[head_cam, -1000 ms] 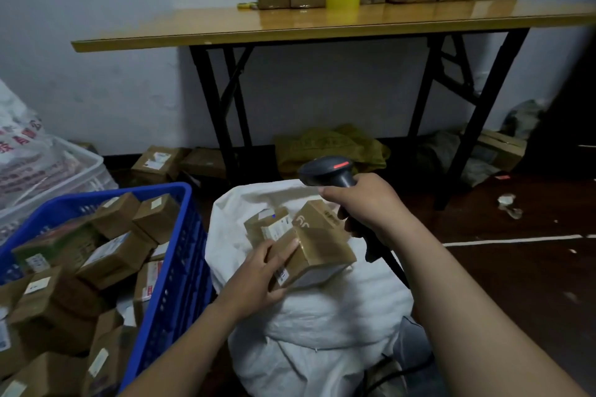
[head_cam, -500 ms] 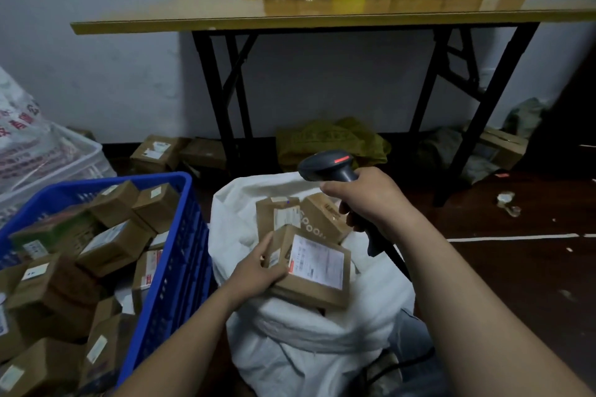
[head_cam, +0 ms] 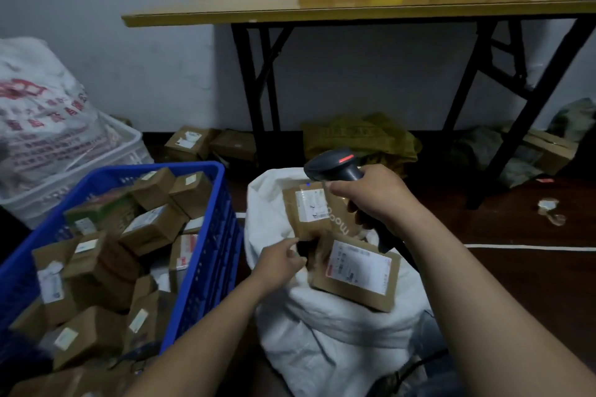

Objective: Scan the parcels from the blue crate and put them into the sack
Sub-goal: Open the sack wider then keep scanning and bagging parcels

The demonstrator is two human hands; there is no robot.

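The blue crate [head_cam: 211, 235] at the left holds several brown parcels [head_cam: 151, 229] with white labels. Beside it on the right stands the white sack [head_cam: 325, 335], mouth open, with a labelled parcel [head_cam: 306, 208] inside. Another brown parcel [head_cam: 356, 271] lies label-up across the sack's mouth, its left edge blurred. My left hand [head_cam: 282, 263] is just left of that parcel with loosely curled fingers and holds nothing that I can see. My right hand [head_cam: 377, 200] grips the dark barcode scanner [head_cam: 333, 166] above the sack, its red light lit.
A wooden folding table [head_cam: 354, 6] with black legs stands behind the sack and carries several cartons. A white crate [head_cam: 106, 155] with a printed bag sits at the far left. Loose boxes [head_cam: 190, 142] and a green bag [head_cam: 361, 138] lie under the table.
The parcel turned label-up in my left hand, then dropped to the right onto the sack's mouth. My left hand has come off it. The scanner stayed above the sack.
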